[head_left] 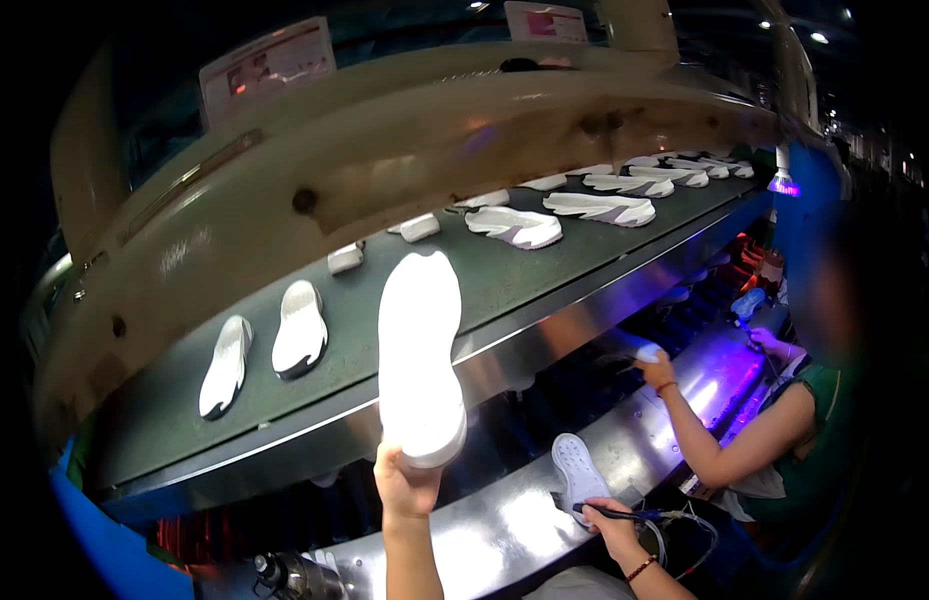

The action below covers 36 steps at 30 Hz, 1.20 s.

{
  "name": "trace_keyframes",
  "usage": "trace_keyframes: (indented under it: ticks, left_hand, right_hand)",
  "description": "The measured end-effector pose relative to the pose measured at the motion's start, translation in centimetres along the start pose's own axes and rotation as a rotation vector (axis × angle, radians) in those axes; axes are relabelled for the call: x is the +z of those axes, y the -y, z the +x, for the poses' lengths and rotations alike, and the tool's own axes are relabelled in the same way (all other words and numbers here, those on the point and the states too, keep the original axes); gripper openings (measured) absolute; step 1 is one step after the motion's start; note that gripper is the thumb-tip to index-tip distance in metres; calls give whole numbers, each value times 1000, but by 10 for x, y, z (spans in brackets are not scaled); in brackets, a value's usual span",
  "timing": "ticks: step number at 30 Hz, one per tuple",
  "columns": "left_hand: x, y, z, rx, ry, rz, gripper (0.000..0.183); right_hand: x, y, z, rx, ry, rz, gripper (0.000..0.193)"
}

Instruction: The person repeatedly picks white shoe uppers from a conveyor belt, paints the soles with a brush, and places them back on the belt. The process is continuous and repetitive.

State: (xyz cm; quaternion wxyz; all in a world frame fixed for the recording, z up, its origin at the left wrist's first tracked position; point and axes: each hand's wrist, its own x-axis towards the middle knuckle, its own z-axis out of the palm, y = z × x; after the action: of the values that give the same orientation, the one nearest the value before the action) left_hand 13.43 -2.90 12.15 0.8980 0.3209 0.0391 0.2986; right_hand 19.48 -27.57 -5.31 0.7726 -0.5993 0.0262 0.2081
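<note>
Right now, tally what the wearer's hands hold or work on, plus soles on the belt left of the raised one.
raised white sole, left hand: 1
perforated sole on ledge: 1
pen-like tool, right hand: 1
white soles on belt: 2
Total: 5

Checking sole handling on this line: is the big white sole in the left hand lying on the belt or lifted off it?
Lifted: the left hand grips the white sole by its lower end, upright above the belt.

1. White shoe sole: large, bright, bottom facing the viewer, held upright at its heel, toe pointing far, centre.
2. Dark pen-like tool: lies level, near right.
</note>
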Motion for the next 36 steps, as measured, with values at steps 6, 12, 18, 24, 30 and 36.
trace_keyframes:
  ticks: [6,12,18,24,30,36]
  left_hand:
    - [-86,37,-32,-9,351,-63,89]
    - [-101,76,-127,-585,369,-437,109]
    - [-125,83,-114,-716,99,-409,86]
    - [-105,87,-110,-441,135,-305,95]
    - [-90,104,-122,-501,51,-326,91]
    - [-90,113,-121,-529,-56,-293,78]
  right_hand:
    - [-20,5,1,-83,24,85,29]
    - [-34,11,3,-122,3,137,27]
    - [-12,45,-12,-106,381,412,21]
    - [55,52,-11,-4,593,166,21]
    - [85,49,12,47,499,167,20]
    - [85,58,21,-4,472,68,21]
